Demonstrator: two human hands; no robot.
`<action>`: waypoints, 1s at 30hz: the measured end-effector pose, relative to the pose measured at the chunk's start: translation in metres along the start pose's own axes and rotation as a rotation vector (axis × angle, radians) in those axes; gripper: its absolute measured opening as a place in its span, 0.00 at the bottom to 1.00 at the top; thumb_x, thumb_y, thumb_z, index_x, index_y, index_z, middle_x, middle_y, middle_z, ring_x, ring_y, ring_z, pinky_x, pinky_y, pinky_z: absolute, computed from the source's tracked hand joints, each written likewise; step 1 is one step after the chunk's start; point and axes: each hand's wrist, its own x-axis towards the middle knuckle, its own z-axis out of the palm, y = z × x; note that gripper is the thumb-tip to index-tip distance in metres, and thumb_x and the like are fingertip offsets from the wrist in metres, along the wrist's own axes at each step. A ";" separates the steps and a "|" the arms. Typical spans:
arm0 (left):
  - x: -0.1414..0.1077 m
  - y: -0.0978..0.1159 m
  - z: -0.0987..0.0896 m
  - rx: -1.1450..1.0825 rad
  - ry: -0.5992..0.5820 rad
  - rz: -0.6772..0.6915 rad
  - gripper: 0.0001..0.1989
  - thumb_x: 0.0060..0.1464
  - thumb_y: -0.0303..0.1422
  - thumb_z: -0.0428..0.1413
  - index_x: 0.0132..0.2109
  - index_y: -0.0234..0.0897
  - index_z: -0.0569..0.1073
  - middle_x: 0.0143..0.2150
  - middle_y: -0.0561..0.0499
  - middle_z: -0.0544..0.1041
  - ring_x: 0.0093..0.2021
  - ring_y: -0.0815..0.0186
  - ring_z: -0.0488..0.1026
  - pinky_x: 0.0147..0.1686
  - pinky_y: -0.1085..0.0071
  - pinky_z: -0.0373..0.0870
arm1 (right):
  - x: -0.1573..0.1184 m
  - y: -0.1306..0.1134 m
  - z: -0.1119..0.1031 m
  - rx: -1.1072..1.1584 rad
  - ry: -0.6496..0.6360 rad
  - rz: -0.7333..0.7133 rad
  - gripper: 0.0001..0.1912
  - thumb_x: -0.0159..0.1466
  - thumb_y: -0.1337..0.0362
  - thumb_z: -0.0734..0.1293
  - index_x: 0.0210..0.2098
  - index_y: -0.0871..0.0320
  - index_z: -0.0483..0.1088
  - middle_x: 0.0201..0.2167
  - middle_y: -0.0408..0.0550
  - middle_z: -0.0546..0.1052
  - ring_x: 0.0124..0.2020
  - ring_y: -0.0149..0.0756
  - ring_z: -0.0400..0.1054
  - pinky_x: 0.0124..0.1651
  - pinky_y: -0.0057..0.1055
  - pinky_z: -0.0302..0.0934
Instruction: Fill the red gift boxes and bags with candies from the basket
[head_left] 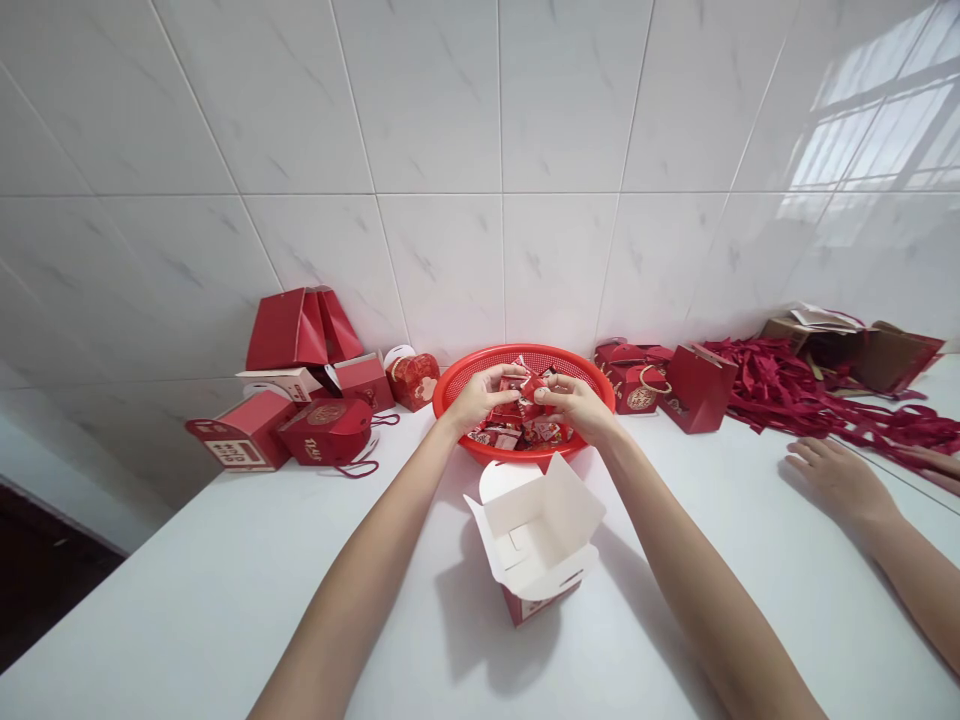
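Open box (534, 535) stands just short of your hands, flaps up, apparently empty. Both arms reach out straight over it, into the basket (459, 378). Your left hand (480, 397) and right hand (574, 405) pinch red candies (525, 388) between them; how many, hard to tell. Step: gathering candy. Next: draw back, lower into the box.

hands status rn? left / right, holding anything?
Left hand: fingers closed on red wrapped candies over the red basket.
Right hand: pinching the same candies.
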 end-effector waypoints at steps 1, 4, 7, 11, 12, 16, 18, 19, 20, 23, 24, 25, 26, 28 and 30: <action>0.000 0.000 0.000 -0.009 -0.011 0.013 0.20 0.45 0.32 0.65 0.48 0.35 0.77 0.53 0.44 0.78 0.55 0.56 0.72 0.55 0.61 0.67 | 0.000 0.000 0.000 -0.013 0.014 -0.006 0.15 0.44 0.64 0.78 0.26 0.55 0.69 0.26 0.41 0.78 0.31 0.38 0.76 0.32 0.32 0.71; 0.000 0.000 0.000 -0.043 -0.030 0.060 0.22 0.47 0.31 0.64 0.52 0.35 0.76 0.53 0.42 0.78 0.58 0.55 0.71 0.57 0.60 0.66 | 0.000 0.001 0.001 -0.073 0.039 -0.027 0.15 0.46 0.64 0.77 0.29 0.55 0.70 0.25 0.42 0.79 0.29 0.38 0.76 0.28 0.30 0.67; 0.001 -0.002 0.001 -0.111 -0.089 0.054 0.27 0.50 0.31 0.64 0.59 0.37 0.73 0.54 0.41 0.78 0.59 0.53 0.71 0.56 0.60 0.67 | 0.000 0.002 0.001 -0.109 -0.014 -0.061 0.16 0.46 0.67 0.76 0.35 0.56 0.74 0.26 0.43 0.80 0.30 0.36 0.75 0.34 0.31 0.67; -0.001 0.000 0.003 -0.189 -0.180 -0.017 0.33 0.51 0.32 0.63 0.65 0.40 0.68 0.57 0.40 0.77 0.58 0.53 0.72 0.53 0.62 0.69 | 0.001 0.004 0.000 -0.152 -0.089 -0.107 0.15 0.46 0.66 0.75 0.35 0.58 0.77 0.25 0.42 0.79 0.30 0.35 0.73 0.38 0.32 0.65; -0.001 0.000 0.004 -0.204 -0.191 -0.031 0.34 0.51 0.33 0.63 0.65 0.40 0.67 0.57 0.40 0.77 0.58 0.53 0.72 0.53 0.62 0.70 | 0.001 0.005 0.000 -0.160 -0.099 -0.108 0.12 0.46 0.65 0.75 0.32 0.58 0.77 0.25 0.42 0.79 0.30 0.35 0.72 0.37 0.32 0.65; 0.002 0.001 0.003 -0.158 0.014 -0.107 0.27 0.54 0.36 0.60 0.60 0.38 0.72 0.54 0.43 0.79 0.56 0.55 0.74 0.54 0.62 0.70 | 0.004 0.009 0.000 -0.103 0.000 -0.178 0.10 0.45 0.61 0.76 0.24 0.58 0.74 0.22 0.42 0.76 0.27 0.35 0.71 0.34 0.32 0.64; 0.007 -0.003 0.001 0.001 0.193 -0.208 0.19 0.56 0.35 0.55 0.54 0.36 0.76 0.49 0.44 0.81 0.52 0.57 0.77 0.52 0.64 0.72 | 0.007 0.010 -0.001 0.005 0.156 -0.248 0.12 0.44 0.60 0.76 0.24 0.57 0.73 0.22 0.41 0.75 0.26 0.35 0.69 0.30 0.31 0.62; 0.009 -0.006 0.000 0.098 0.248 -0.266 0.17 0.56 0.33 0.54 0.51 0.35 0.77 0.46 0.44 0.82 0.49 0.58 0.78 0.50 0.64 0.73 | 0.009 0.011 -0.002 0.057 0.232 -0.279 0.13 0.44 0.59 0.76 0.25 0.56 0.72 0.22 0.40 0.75 0.26 0.34 0.69 0.29 0.30 0.62; 0.011 -0.009 -0.001 0.189 0.272 -0.319 0.15 0.55 0.31 0.53 0.47 0.34 0.78 0.43 0.44 0.83 0.46 0.59 0.79 0.49 0.64 0.74 | 0.012 0.012 -0.004 0.100 0.295 -0.305 0.14 0.44 0.58 0.76 0.25 0.56 0.70 0.23 0.40 0.75 0.26 0.34 0.68 0.29 0.30 0.62; 0.014 -0.015 0.001 0.347 0.236 -0.396 0.10 0.49 0.28 0.57 0.39 0.35 0.80 0.41 0.44 0.83 0.47 0.56 0.79 0.51 0.63 0.72 | 0.017 0.014 -0.008 0.176 0.404 -0.362 0.15 0.44 0.56 0.74 0.26 0.54 0.67 0.25 0.38 0.74 0.28 0.33 0.67 0.31 0.29 0.62; 0.013 -0.014 0.003 0.378 0.183 -0.379 0.11 0.47 0.28 0.59 0.39 0.36 0.81 0.44 0.44 0.83 0.51 0.55 0.77 0.54 0.63 0.70 | 0.019 0.014 -0.010 0.195 0.432 -0.375 0.16 0.44 0.56 0.74 0.26 0.54 0.66 0.25 0.37 0.74 0.28 0.32 0.67 0.32 0.29 0.62; 0.012 -0.013 0.006 0.420 0.093 -0.351 0.13 0.46 0.28 0.61 0.42 0.38 0.81 0.49 0.45 0.82 0.56 0.54 0.75 0.57 0.64 0.67 | 0.019 0.014 -0.010 0.210 0.451 -0.383 0.16 0.44 0.56 0.74 0.26 0.54 0.65 0.25 0.37 0.74 0.29 0.32 0.67 0.32 0.29 0.62; 0.011 -0.010 0.008 0.460 -0.029 -0.320 0.17 0.46 0.30 0.63 0.45 0.40 0.81 0.54 0.47 0.80 0.60 0.54 0.71 0.60 0.66 0.64 | 0.020 0.015 -0.011 0.222 0.464 -0.389 0.16 0.44 0.56 0.74 0.26 0.54 0.65 0.25 0.37 0.74 0.29 0.33 0.67 0.32 0.29 0.62; 0.009 -0.004 0.012 0.506 -0.311 -0.284 0.23 0.45 0.34 0.66 0.52 0.44 0.79 0.60 0.50 0.76 0.64 0.55 0.67 0.61 0.69 0.62 | 0.020 0.015 -0.010 0.238 0.476 -0.394 0.16 0.44 0.56 0.74 0.26 0.54 0.66 0.24 0.38 0.74 0.29 0.33 0.67 0.32 0.30 0.62; 0.007 0.001 0.014 0.496 -0.492 -0.314 0.26 0.44 0.37 0.67 0.53 0.45 0.79 0.54 0.50 0.80 0.58 0.56 0.72 0.55 0.70 0.66 | 0.020 0.015 -0.009 0.248 0.479 -0.396 0.15 0.44 0.57 0.73 0.26 0.54 0.67 0.24 0.38 0.74 0.28 0.34 0.67 0.32 0.30 0.62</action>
